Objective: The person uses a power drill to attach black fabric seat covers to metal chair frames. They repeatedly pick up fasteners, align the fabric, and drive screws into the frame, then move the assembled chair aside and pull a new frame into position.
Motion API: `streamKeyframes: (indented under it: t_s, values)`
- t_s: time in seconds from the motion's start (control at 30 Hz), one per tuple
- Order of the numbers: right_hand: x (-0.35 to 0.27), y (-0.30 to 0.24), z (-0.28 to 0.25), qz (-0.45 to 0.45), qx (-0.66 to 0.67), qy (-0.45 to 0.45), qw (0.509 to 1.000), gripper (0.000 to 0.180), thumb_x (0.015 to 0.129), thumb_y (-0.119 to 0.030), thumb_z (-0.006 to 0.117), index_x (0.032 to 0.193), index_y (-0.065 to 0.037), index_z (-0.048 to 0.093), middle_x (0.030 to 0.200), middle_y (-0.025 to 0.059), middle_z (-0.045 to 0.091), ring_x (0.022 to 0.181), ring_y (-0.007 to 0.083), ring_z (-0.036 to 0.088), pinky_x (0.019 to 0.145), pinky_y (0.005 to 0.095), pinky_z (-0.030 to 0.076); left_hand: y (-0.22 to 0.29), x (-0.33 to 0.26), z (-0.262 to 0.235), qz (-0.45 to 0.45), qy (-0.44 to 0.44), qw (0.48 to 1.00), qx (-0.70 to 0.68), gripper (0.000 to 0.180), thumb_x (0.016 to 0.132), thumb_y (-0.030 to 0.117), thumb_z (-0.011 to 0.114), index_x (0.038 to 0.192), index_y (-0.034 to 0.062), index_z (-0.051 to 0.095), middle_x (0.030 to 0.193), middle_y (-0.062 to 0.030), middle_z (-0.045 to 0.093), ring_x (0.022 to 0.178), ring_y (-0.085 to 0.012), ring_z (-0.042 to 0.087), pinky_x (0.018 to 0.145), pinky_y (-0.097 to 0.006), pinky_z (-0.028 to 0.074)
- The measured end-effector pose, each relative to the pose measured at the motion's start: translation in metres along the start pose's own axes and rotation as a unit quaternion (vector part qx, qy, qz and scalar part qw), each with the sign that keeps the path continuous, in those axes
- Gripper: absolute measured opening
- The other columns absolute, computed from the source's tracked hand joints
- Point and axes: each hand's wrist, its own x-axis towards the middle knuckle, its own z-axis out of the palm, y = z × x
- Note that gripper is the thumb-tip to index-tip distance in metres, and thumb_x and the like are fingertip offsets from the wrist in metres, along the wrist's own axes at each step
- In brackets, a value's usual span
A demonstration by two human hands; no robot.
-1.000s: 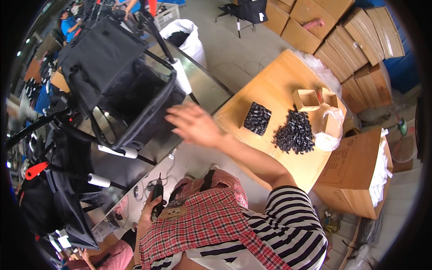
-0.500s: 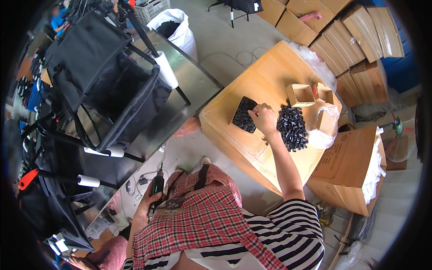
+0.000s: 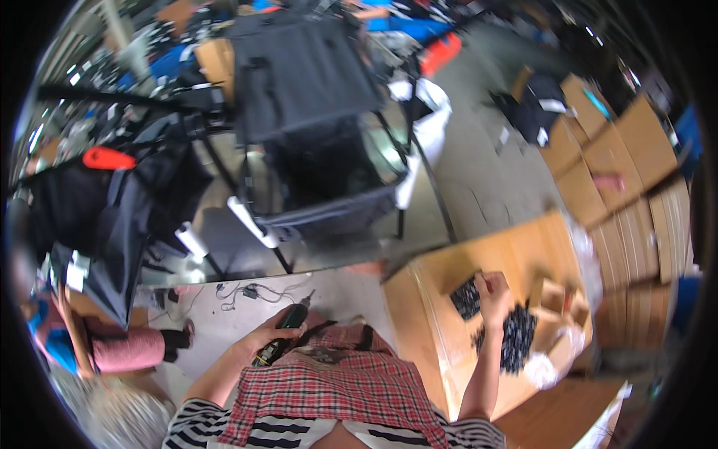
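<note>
From the head-worn camera, a worker's left hand wraps its fingers around a dark green and black cylindrical power screwdriver, near the red plaid apron. The right hand, fingers bunched narrow, is at a squarish batch of small black pieces on the tan cardboard surface; whether it grips one cannot be told.

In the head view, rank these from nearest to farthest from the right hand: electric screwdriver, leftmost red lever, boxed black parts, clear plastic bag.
1. Boxed black parts: just left of the right hand.
2. Clear plastic bag: lower, to its right.
3. Electric screwdriver: leftward, in the left hand.
4. Leftmost red lever: upper left.
</note>
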Motion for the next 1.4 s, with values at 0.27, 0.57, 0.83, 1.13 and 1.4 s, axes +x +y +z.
streamKeyframes:
  t_s: [0.27, 0.57, 0.83, 1.13, 1.4]
  values:
    - [0.024, -0.207, 0.134, -0.261, 0.186, -0.148, 0.936, 0.016, 0.088, -0.004, 0.074, 0.101, 0.001, 0.067, 0.086, 0.0071, 0.071, 0.078, 0.0096, 0.065, 0.075, 0.0257, 0.053, 0.079, -0.048, 0.028, 0.252, -0.118, 0.958, 0.063, 0.111, 0.080, 0.013, 0.080, 0.161, 0.0196, 0.005, 0.092, -0.0092, 0.057, 0.068, -0.0140, 0.059, 0.062, -0.027, 0.050]
    - [-0.004, -0.333, 0.209, -0.451, 0.181, -0.231, 0.843, 0.024, 0.080, 0.009, 0.072, 0.103, 0.000, 0.067, 0.085, 0.0076, 0.069, 0.075, 0.0142, 0.068, 0.070, 0.0259, 0.054, 0.099, -0.087, 0.017, 0.366, -0.136, 0.921, 0.001, 0.120, 0.070, 0.003, 0.083, 0.161, 0.0132, 0.005, 0.110, -0.0086, 0.054, 0.085, -0.0166, 0.059, 0.066, -0.029, 0.053]
    - [-0.016, -0.361, 0.248, -0.489, 0.159, -0.254, 0.819, 0.024, 0.079, 0.009, 0.072, 0.101, 0.001, 0.068, 0.082, 0.0076, 0.068, 0.072, 0.0131, 0.067, 0.068, 0.0264, 0.053, 0.089, -0.081, -0.027, 0.432, -0.148, 0.889, -0.034, 0.113, 0.079, 0.006, 0.080, 0.161, 0.0208, 0.003, 0.088, -0.0070, 0.056, 0.071, -0.0115, 0.058, 0.056, -0.026, 0.050]
    - [-0.032, -0.384, 0.274, -0.651, 0.189, -0.110, 0.727, 0.029, 0.074, 0.015, 0.071, 0.100, 0.004, 0.064, 0.087, 0.0155, 0.069, 0.072, 0.0275, 0.068, 0.059, 0.0315, 0.055, 0.096, -0.077, -0.060, 0.318, -0.428, 0.794, -0.291, 0.125, 0.072, 0.011, 0.083, 0.160, 0.0223, -0.004, 0.089, -0.0125, 0.048, 0.059, -0.0155, 0.052, 0.050, -0.026, 0.046]
    - [0.030, -0.406, 0.312, -0.457, 0.188, -0.267, 0.827, 0.019, 0.095, -0.001, 0.059, 0.113, 0.001, 0.065, 0.098, 0.0138, 0.072, 0.095, 0.0209, 0.069, 0.086, 0.0346, 0.054, 0.104, -0.078, -0.110, 0.429, -0.332, 0.821, -0.181, 0.131, 0.065, 0.003, 0.083, 0.160, 0.0236, -0.004, 0.086, -0.0198, 0.052, 0.055, -0.0213, 0.057, 0.050, -0.030, 0.045]
